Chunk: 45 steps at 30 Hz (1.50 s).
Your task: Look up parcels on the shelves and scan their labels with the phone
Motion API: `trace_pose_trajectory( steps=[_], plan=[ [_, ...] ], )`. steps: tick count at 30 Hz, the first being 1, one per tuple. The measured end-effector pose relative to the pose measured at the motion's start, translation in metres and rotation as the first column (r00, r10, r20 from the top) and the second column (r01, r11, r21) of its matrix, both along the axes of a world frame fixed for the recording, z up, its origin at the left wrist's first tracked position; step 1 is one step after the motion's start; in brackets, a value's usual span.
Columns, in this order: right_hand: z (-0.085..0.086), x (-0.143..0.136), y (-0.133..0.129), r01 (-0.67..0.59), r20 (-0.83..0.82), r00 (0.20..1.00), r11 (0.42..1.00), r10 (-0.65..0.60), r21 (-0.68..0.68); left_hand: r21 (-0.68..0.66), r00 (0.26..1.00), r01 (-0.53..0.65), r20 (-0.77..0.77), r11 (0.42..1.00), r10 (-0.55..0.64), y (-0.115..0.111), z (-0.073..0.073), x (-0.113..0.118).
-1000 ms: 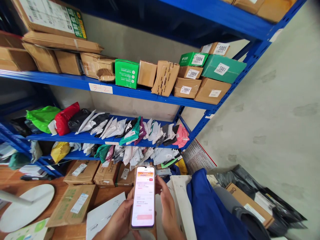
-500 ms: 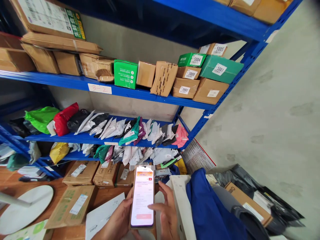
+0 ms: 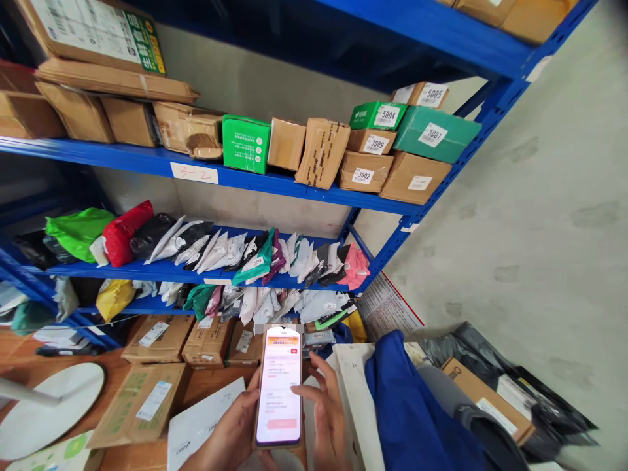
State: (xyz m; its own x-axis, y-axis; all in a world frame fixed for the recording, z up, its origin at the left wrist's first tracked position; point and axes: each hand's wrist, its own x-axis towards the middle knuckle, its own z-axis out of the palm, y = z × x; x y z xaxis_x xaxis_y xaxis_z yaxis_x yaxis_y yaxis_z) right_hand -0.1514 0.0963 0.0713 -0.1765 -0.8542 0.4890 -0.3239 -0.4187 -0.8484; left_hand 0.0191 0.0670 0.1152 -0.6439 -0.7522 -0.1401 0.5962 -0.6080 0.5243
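Note:
A phone (image 3: 279, 386) with its screen lit sits upright in my left hand (image 3: 234, 418), whose thumb lies along the left edge. On the screen are lines of small text, an orange banner and a pink button low down. My right hand (image 3: 324, 405) is beside the phone's right edge, fingers apart, with the index fingertip at the screen. The right hand holds nothing. Below the phone, a white flat box (image 3: 196, 425) lies partly behind my left forearm.
Blue shelving (image 3: 275, 190) fills the view ahead, with cardboard boxes (image 3: 321, 154) above and bagged parcels (image 3: 255, 261) below. More boxes (image 3: 135, 402) lie on the floor. At right stand a white cabinet (image 3: 350, 386), blue cloth (image 3: 397, 392) and dark bags (image 3: 549, 392).
The text on the phone screen has changed, with more lines now showing. My right index fingertip has moved slightly up on the screen. The left hand keeps its grip on the phone.

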Motion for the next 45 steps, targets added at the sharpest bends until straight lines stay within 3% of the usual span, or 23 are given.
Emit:
trace_pose_trajectory(
  steps=[8, 13, 18, 22, 31, 40, 45],
  plan=[
    [0.007, 0.001, -0.002, -0.067, -0.023, 0.998, 0.996, 0.066, -0.065, -0.026, 0.999, 0.043, -0.029, 0.999, -0.044, -0.003, -0.003, 0.001],
    [-0.001, 0.004, -0.001, -0.09, 0.031, 0.995, 0.995, 0.091, -0.046, -0.011, 0.998, 0.057, -0.02, 0.998, -0.057, -0.004, -0.002, 0.001],
    [0.007, 0.009, 0.0, -0.001, 0.047, 0.999, 0.998, -0.002, 0.068, 0.005, 0.999, -0.001, -0.044, 1.0, 0.001, -0.004, -0.006, 0.003],
    [0.017, 0.013, 0.0, 0.043, 0.04, 0.998, 0.997, -0.045, 0.057, -0.007, 0.999, 0.035, -0.017, 0.999, -0.035, -0.004, -0.01, 0.004],
    [-0.005, 0.01, 0.0, -0.055, 0.112, 0.992, 0.995, 0.064, -0.084, -0.004, 0.999, 0.032, -0.014, 0.999, -0.032, -0.003, -0.009, 0.004],
    [0.001, 0.007, -0.002, -0.116, 0.022, 0.993, 0.988, 0.119, -0.104, -0.009, 0.998, 0.01, 0.061, 1.0, -0.009, -0.003, -0.009, 0.003],
    [0.008, 0.016, 0.0, 0.007, 0.02, 1.0, 0.997, -0.006, -0.075, 0.003, 1.0, 0.005, 0.015, 1.0, -0.005, -0.003, -0.009, 0.002]
  ],
)
